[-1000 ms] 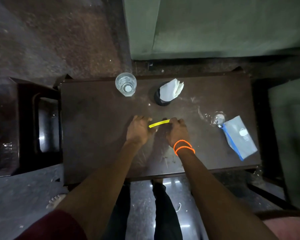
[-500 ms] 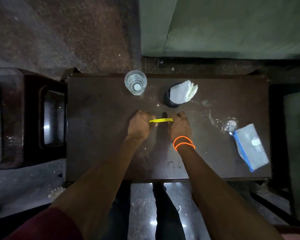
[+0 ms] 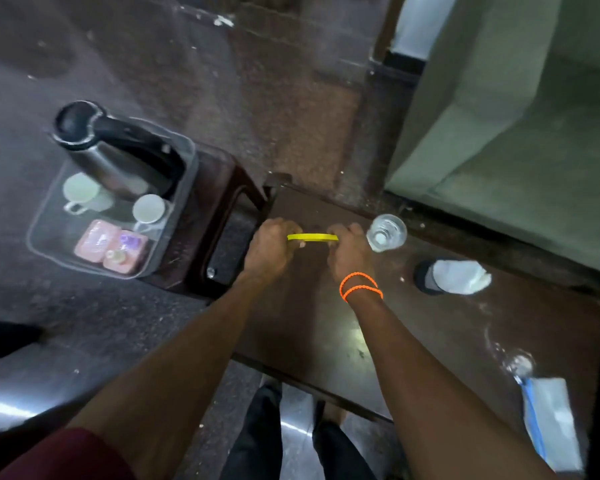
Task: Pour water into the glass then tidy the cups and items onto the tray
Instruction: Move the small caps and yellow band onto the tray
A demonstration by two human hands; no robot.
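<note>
Both grips closed on the ends of a yellow strip (image 3: 312, 237), left hand (image 3: 269, 249) and right hand (image 3: 350, 252) over the worktop (image 3: 291, 323), glass (image 3: 386, 233) just beside the right knuckles and liable to tip, tray (image 3: 45, 251) well apart.

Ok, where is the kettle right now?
In the head view the kettle is at upper left, standing in the far end of the clear tray, behind two white cups, left of the dark table.
</note>
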